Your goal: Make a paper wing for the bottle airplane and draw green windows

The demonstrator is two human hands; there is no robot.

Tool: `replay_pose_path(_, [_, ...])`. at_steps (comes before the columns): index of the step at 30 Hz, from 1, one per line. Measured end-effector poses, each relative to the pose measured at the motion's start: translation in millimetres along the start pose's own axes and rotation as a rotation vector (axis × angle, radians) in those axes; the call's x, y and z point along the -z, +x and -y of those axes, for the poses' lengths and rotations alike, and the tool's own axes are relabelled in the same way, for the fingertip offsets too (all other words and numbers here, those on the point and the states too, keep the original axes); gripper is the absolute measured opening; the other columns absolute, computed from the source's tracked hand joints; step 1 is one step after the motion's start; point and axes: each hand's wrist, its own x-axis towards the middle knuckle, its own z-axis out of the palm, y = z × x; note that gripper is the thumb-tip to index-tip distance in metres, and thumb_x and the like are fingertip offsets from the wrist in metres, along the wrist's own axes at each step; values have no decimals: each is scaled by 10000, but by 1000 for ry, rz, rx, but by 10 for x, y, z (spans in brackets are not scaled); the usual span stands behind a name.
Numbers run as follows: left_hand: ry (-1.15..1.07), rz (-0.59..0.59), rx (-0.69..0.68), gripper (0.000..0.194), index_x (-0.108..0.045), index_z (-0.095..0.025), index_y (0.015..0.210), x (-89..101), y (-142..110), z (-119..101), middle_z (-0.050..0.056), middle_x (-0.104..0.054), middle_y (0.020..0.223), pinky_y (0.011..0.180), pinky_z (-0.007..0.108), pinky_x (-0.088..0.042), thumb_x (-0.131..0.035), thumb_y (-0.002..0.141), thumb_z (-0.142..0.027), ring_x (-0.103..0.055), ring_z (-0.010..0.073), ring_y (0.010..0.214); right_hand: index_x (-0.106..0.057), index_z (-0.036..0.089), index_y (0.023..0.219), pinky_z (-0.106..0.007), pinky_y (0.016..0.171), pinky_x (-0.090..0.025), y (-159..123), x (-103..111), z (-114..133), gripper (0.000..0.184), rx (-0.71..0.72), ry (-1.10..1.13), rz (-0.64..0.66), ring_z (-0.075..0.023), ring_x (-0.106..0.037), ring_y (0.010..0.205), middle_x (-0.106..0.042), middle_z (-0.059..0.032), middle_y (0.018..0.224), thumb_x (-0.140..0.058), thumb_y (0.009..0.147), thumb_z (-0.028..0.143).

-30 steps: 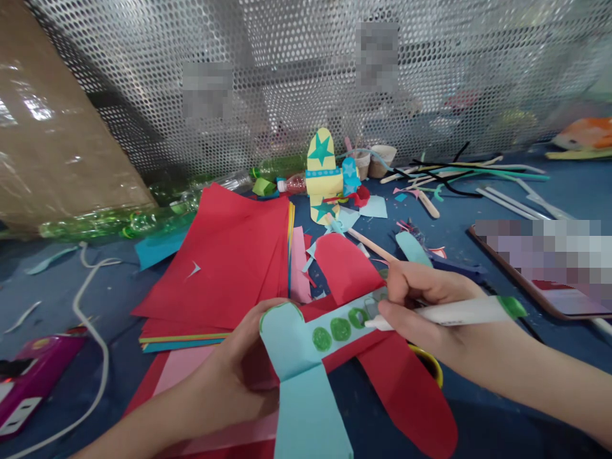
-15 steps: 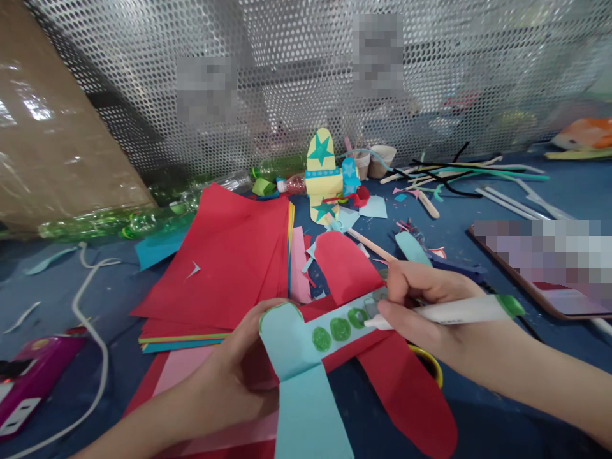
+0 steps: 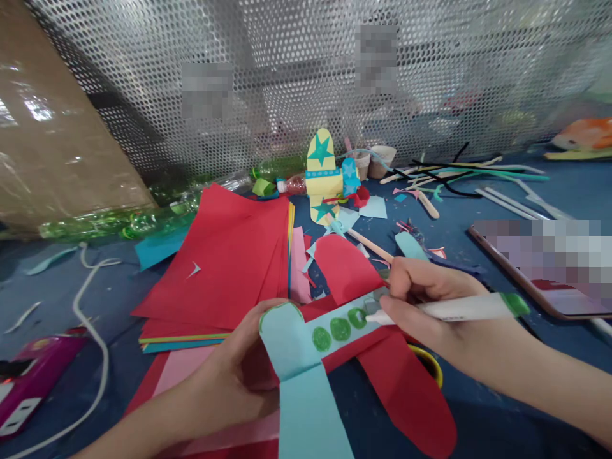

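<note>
A paper airplane model (image 3: 313,331) with red wings and a light blue tail and top strip lies in front of me. My left hand (image 3: 253,363) is wrapped round its tail end, with some fingers hidden behind it. In my right hand (image 3: 425,299) is a white marker (image 3: 459,308) with a green end, pinched between thumb and fingers. Its tip touches the blue strip beside the third green dot (image 3: 357,318), which has a pale spot in its middle. Two filled green dots (image 3: 340,329) sit left of it.
Red paper sheets (image 3: 229,261) are stacked at left. A yellow finished airplane (image 3: 322,182) stands at the back among paper scraps. A phone (image 3: 549,280) lies at right, a purple power strip (image 3: 43,376) at left. Sticks and pipe cleaners (image 3: 459,172) lie behind.
The marker and my right hand have shifted very slightly, the tip staying at the third dot. My left hand and the airplane have hardly moved.
</note>
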Motion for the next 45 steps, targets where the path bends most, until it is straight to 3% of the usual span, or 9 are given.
replay_pose_path(12, [-73, -51, 58, 825, -477, -394, 1398, -34, -42, 74, 51, -554, 1422, 1030, 411, -538, -866, 680, -271, -606, 338, 1227, -385, 246, 622, -217, 397, -248, -12, -9, -62, 250, 36, -26, -41, -89, -308, 468, -360, 94, 550, -504, 827, 168])
replay_pose_path(18, [-151, 24, 41, 800, -467, -415, 1390, -17, -17, 57, 40, -576, 1380, 976, 374, -573, -853, 711, -239, -611, 313, 1221, -383, 246, 629, -230, 409, -239, -22, 1, -47, 255, 33, -16, -25, -94, -304, 475, -361, 91, 557, -508, 842, 184])
replay_pose_path(25, [-113, 2, 43, 806, -469, -411, 1396, -26, -23, 34, 49, -528, 1430, 937, 365, -591, -850, 707, -238, -599, 330, 1233, -382, 246, 626, -235, 404, -224, 14, 0, -51, 260, 25, -11, -20, -93, -289, 474, -353, 93, 559, -512, 842, 182])
replay_pose_path(31, [-17, 27, -6, 860, -437, -485, 1388, 11, -2, 19, 8, -501, 1422, 1055, 389, -515, -842, 700, -164, -567, 303, 1265, -396, 241, 642, -227, 421, -244, -30, 7, -77, 279, 27, 12, -7, -92, -308, 490, -370, 93, 577, -532, 880, 188])
replay_pose_path(39, [25, -4, 6, 836, -455, -405, 1409, 22, -19, 61, 53, -498, 1467, 1062, 435, -508, -851, 693, -233, -599, 334, 1227, -413, 240, 647, -223, 399, -226, -18, 1, -87, 276, 30, 20, -16, -89, -287, 479, -366, 96, 572, -552, 879, 185])
replay_pose_path(45, [-18, -5, 35, 826, -455, -404, 1409, -2, -33, 56, 61, -485, 1488, 954, 383, -583, -846, 699, -244, -619, 331, 1197, -403, 239, 643, -222, 407, -233, -2, -17, -76, 270, 4, -4, -4, -90, -300, 481, -370, 92, 565, -550, 857, 162])
